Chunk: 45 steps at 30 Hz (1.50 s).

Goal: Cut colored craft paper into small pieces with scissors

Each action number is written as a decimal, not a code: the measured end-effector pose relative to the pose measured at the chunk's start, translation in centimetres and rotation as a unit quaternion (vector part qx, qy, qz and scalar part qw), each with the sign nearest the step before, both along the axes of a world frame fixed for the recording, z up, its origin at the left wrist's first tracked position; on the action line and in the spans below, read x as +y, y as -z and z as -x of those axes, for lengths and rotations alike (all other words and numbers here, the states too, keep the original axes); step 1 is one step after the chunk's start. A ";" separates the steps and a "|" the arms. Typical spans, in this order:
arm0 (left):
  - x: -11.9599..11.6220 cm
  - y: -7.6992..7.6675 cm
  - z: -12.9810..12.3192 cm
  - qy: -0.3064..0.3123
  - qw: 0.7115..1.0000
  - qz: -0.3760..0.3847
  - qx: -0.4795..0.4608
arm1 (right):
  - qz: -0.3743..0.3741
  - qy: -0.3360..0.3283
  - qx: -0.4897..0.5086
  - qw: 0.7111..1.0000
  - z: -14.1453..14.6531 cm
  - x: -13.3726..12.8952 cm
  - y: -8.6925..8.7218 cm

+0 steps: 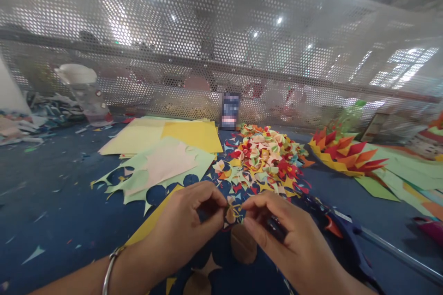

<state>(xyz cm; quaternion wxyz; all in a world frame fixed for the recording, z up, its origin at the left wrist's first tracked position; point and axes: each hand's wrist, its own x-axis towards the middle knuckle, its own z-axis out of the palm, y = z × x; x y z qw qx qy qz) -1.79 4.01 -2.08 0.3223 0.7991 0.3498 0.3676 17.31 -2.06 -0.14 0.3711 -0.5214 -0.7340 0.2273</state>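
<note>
Delicate fingerwork by the table's near edge: left hand pinching a paper piece, right hand curled close, its grip unclear.

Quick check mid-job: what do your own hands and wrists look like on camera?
Both hands are ungloved, with no sleeves in view. The left hand has a shiny, silver-coloured, thin rounded bangle at its wrist. The right hand shows no jewellery. No markings are visible on either.

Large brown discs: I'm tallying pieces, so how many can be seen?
2: one disc by the right hand, another disc at the picture's bottom edge, cut off by it. Others may be hidden.
</note>
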 end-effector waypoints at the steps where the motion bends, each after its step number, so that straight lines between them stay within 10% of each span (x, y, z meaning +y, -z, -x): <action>1: -0.1 0.0 0.0 -0.006 1.000 -0.027 0.003 | 0.004 -0.003 0.000 1.000 0.0 0.0 0.0; 45: -1.3 -0.3 0.0 -0.040 0.994 -0.086 -0.055 | 0.014 0.003 0.024 1.000 1.1 0.2 0.9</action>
